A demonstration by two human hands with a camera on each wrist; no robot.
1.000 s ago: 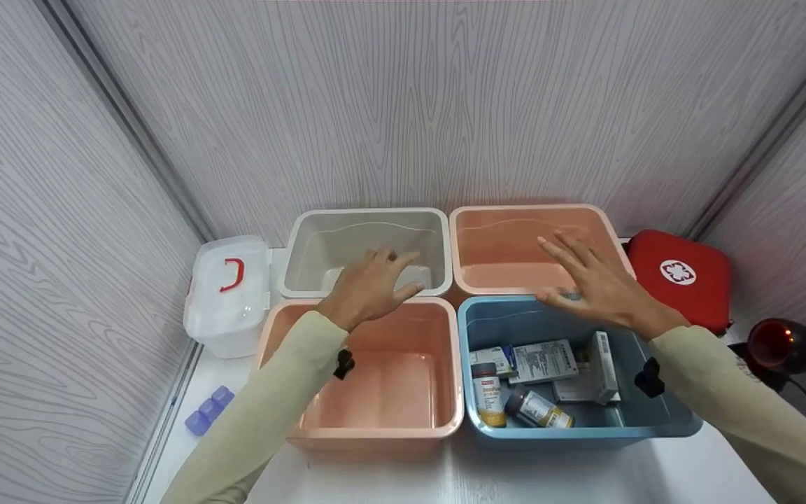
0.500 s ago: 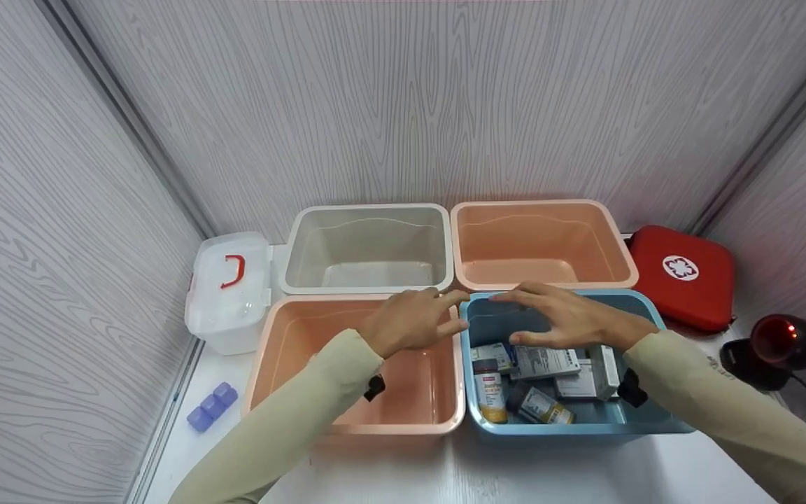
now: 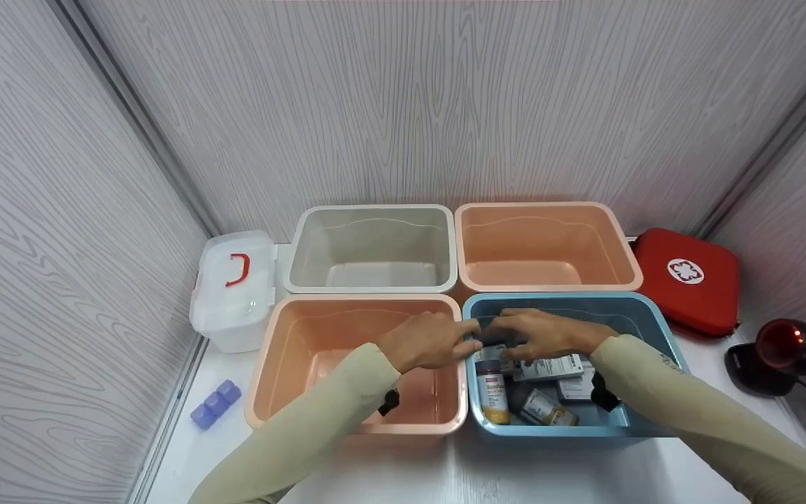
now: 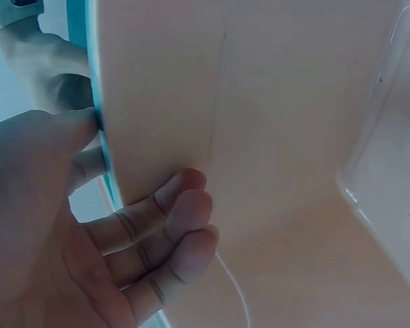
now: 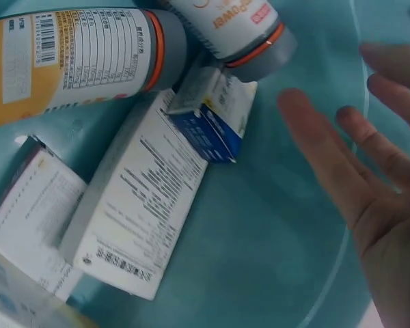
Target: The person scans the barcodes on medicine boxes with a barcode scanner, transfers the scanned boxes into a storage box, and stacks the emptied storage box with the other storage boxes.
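My left hand [image 3: 445, 341] lies on the wall where the near pink bin [image 3: 270, 364] meets the blue bin [image 3: 660, 329]. In the left wrist view three loosely curled fingers [image 4: 188, 205] touch the pink side, and the rest of the hand lies over the blue edge. My right hand [image 3: 529, 332] hovers inside the blue bin with straight fingers [image 5: 314, 137] and holds nothing. Under it lie a small blue-and-white box [image 5: 215, 113], a long white box [image 5: 137, 212] and two bottles [image 5: 75, 55] [image 5: 225, 27].
Behind stand a grey bin [image 3: 298, 245] and a second pink bin [image 3: 623, 245]. A white lidded case with a red handle [image 3: 231, 287] and purple cubes [image 3: 215, 404] sit at the left. A red first-aid pouch [image 3: 686, 280] and a black scanner [image 3: 784, 350] sit at the right.
Both hands came back from over the far bins toward me and drew together. The left now lies on the wall between the near bins, and the right has sunk into the blue bin.
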